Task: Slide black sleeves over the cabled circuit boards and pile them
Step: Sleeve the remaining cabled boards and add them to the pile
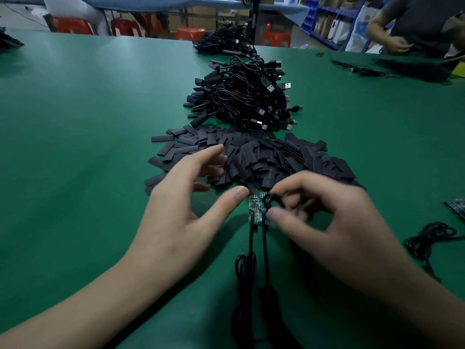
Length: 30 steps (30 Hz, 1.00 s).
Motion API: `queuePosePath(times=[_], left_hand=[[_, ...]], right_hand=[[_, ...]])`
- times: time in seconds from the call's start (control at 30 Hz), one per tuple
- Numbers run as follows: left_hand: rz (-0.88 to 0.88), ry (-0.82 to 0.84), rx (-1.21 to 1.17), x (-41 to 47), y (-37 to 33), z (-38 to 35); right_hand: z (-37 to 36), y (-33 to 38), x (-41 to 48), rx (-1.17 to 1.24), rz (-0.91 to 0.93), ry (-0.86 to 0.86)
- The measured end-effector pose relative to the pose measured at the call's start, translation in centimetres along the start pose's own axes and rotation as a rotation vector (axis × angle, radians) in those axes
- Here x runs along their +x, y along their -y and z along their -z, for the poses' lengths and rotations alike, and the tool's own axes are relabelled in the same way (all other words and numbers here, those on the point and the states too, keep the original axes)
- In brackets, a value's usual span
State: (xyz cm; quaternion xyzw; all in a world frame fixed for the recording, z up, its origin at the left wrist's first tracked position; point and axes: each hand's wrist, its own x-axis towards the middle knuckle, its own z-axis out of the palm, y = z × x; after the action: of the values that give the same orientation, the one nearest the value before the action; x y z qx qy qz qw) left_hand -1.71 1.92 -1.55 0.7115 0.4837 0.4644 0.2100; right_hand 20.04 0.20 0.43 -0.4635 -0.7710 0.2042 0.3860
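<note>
Two small circuit boards (256, 209) lie side by side on the green table (88, 122), their black cables (247, 268) trailing toward me. My right hand (334, 222) pinches a black sleeve (273, 200) between thumb and forefinger, right at the boards' right edge. My left hand (186, 205) hovers spread beside the boards, thumb tip near their far end, fingers reaching over a heap of loose flat black sleeves (256, 157). It holds nothing. Behind that heap lies a pile of sleeved boards with USB cables (246, 96).
Another cable pile (226, 41) lies farther back. A coiled black cable (427, 240) and a dark board (456, 207) lie at the right edge. A person (412, 23) works at the far right corner by more black parts (392, 68). Red stools stand beyond the table.
</note>
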Motion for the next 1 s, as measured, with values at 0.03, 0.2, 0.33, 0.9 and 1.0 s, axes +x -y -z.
queuePosePath(times=[0.03, 0.2, 0.33, 0.9, 1.0], left_hand=[[-0.012, 0.020, 0.086, 0.0, 0.2, 0.0], [-0.094, 0.193, 0.323, -0.3, 0.1, -0.2], [-0.042, 0.336, 0.327, -0.4, 0.2, -0.4], [0.214, 0.266, -0.361, 0.2, 0.3, -0.4], [0.189, 0.261, -0.322, 0.2, 0.3, -0.3]], right_hand=[[0.5, -0.2, 0.3, 0.044, -0.050, -0.047], [5.2, -1.6, 4.6, -0.006, -0.146, -0.265], [8.6, -2.9, 11.3, -0.282, -0.092, -0.307], [4.1, -7.5, 28.4, -0.458, -0.034, -0.264], [4.2, -6.3, 29.8, -0.514, 0.034, -0.298]])
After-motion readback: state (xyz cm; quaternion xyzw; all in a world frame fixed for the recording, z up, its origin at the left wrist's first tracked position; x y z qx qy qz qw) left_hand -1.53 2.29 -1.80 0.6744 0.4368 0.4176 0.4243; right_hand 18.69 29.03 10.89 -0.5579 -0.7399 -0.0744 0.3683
